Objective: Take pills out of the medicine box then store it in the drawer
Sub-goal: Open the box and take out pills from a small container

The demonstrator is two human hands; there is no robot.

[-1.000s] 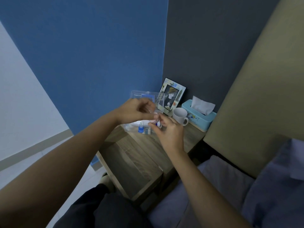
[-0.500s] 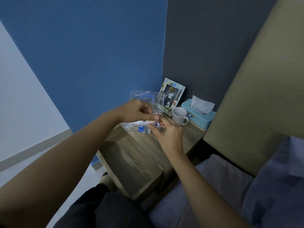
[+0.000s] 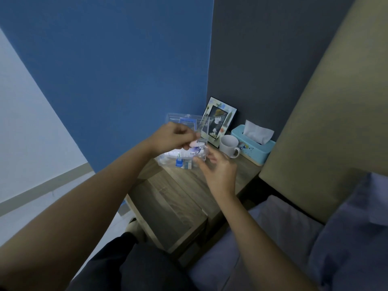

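Both hands meet just above the box [image 3: 178, 158], a clear plastic case standing on the back part of the nightstand [image 3: 168, 204] with its lid [image 3: 189, 122] tipped up behind it. The left hand [image 3: 172, 136] is pinched closed on something small at its fingertips, held over the box. The right hand [image 3: 218, 166] cups a small clear bottle [image 3: 200, 153], fingers curled around it from below. The bottle lies roughly on its side, its long axis running from the right hand toward the left, its mouth end meeting the left fingertips. I judge the left hand is working the cap or drawing pills from the bottle, but the contact point is too small and blurred to say which.

Relative to the box, both hands sit on its near side and slightly above, so it lies just beyond and below them. The left hand is directly over it and seems the nearer; the right is off toward the mug [image 3: 228, 145]. Inside the box a white tube and a few blue and grey packets show, though not clearly.

The mug stands just right of the box, with the photo frame [image 3: 220, 120] behind it and the tissue box [image 3: 254, 145] further right, against the wall.

The drawer is hard to make out: the nightstand's front, on the near side of the box, falls away below the edge, and I cannot tell whether a drawer is open there. No loose pills are visible anywhere.
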